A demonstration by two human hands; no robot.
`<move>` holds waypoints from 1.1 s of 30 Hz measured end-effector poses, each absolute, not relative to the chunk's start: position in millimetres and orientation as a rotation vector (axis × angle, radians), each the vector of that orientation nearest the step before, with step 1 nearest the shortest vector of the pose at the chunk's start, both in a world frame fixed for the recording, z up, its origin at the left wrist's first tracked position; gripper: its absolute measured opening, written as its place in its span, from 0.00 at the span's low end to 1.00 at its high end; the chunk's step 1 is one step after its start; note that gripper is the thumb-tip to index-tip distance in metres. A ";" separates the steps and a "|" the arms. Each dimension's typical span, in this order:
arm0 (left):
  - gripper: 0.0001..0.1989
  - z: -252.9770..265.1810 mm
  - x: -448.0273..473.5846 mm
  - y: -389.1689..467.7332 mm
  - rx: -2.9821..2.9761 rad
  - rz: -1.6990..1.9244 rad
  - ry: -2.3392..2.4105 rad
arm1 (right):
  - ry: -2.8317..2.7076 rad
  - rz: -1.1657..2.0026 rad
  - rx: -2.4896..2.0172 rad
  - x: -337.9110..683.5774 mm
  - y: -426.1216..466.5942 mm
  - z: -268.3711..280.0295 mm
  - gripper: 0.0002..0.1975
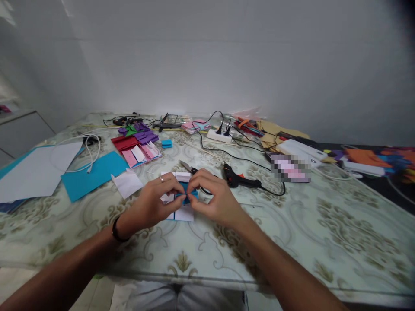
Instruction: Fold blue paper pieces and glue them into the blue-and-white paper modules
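Note:
My left hand and my right hand meet near the middle of the table. Both pinch a small blue piece of paper between thumb and forefinger, and the fingertips hide part of it. Beneath them lies a folded paper, white with blue edges. Just behind the hands is a pair of scissors, its blades pointing away to the left and its handles partly covered by my right hand. A black glue gun rests to the right of my right hand.
To the left lie blue sheets, white sheets and a white paper piece. Folded coloured papers sit behind. A white power strip feeds black cords across the back. At right lies a phone.

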State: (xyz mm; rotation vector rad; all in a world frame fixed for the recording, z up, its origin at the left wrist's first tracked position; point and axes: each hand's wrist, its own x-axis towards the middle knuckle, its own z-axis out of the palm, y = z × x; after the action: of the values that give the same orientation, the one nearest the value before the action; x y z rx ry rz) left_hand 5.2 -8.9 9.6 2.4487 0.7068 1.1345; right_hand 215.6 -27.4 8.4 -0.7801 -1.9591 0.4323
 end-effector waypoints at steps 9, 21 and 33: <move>0.06 11.6 2.9 -7.8 2.388 1.195 0.756 | -1.918 0.403 -0.839 221.6 -22.1 8.5 0.07; 0.03 3.9 2.8 1.3 2.517 1.046 0.909 | -2.065 0.396 -1.000 227.6 -12.0 -0.5 0.03; 0.02 -13.0 -1.1 9.9 2.727 0.816 0.910 | -2.243 0.330 -1.106 225.7 -7.9 -8.7 0.03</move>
State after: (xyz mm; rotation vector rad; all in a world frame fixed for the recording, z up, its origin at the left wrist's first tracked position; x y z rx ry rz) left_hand -1.1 9.9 -13.0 2.7268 0.9096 0.8159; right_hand 225.7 -7.9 -8.7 -1.1056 -2.2427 0.3296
